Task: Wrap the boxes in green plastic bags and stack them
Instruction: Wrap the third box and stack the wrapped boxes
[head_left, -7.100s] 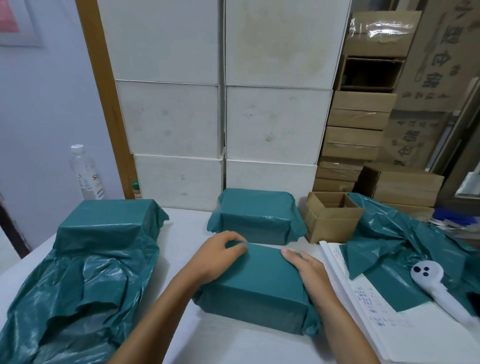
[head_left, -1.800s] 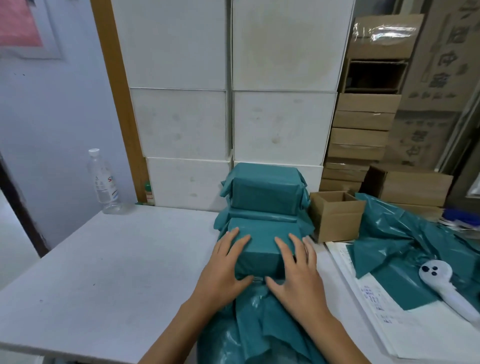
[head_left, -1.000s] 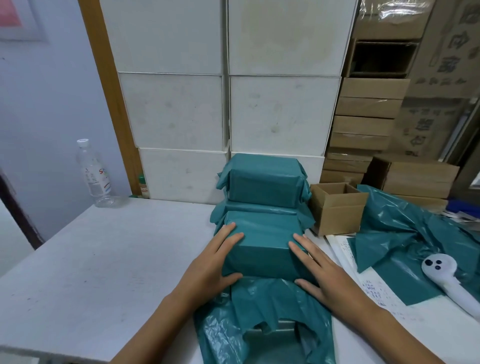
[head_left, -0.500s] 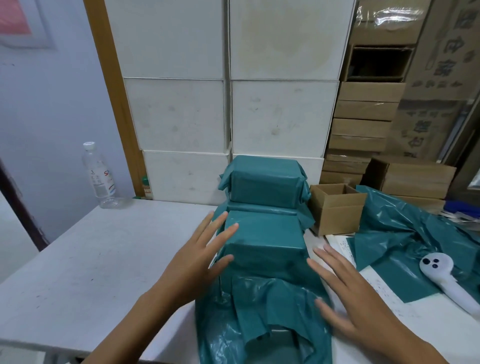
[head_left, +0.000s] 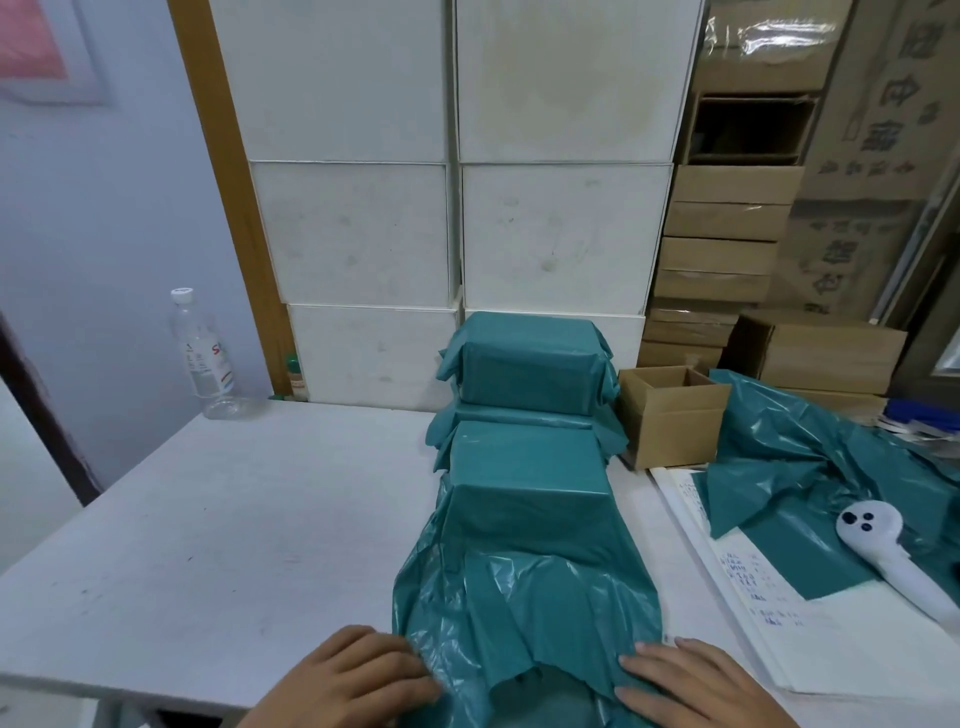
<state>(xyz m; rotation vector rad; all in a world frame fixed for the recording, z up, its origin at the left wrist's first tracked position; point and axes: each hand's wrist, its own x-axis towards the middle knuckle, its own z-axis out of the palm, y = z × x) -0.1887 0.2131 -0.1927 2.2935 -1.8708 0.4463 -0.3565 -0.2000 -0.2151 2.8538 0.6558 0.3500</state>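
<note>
A box inside a green plastic bag (head_left: 524, 473) sits mid-table, and the bag's loose open end (head_left: 524, 597) trails toward me over the front edge. Behind it, two wrapped green boxes are stacked, the top one (head_left: 524, 358) on the lower one (head_left: 519, 415). My left hand (head_left: 353, 675) is at the bag's left front corner, fingers curled on the plastic. My right hand (head_left: 685, 680) lies on the right front corner with fingers stretched flat; its thumb is hidden.
An open cardboard box (head_left: 670, 410) stands right of the stack. Loose green bags (head_left: 810, 467), a sheet of paper (head_left: 753, 587) and a white handheld device (head_left: 883, 551) lie at the right. A water bottle (head_left: 202, 353) stands back left. White boxes (head_left: 457, 234) form a wall behind.
Both hands have left the sides of the bagged box and pulled back to the bag's open end at the table's front edge. The bag's tail now lies stretched out toward me.
</note>
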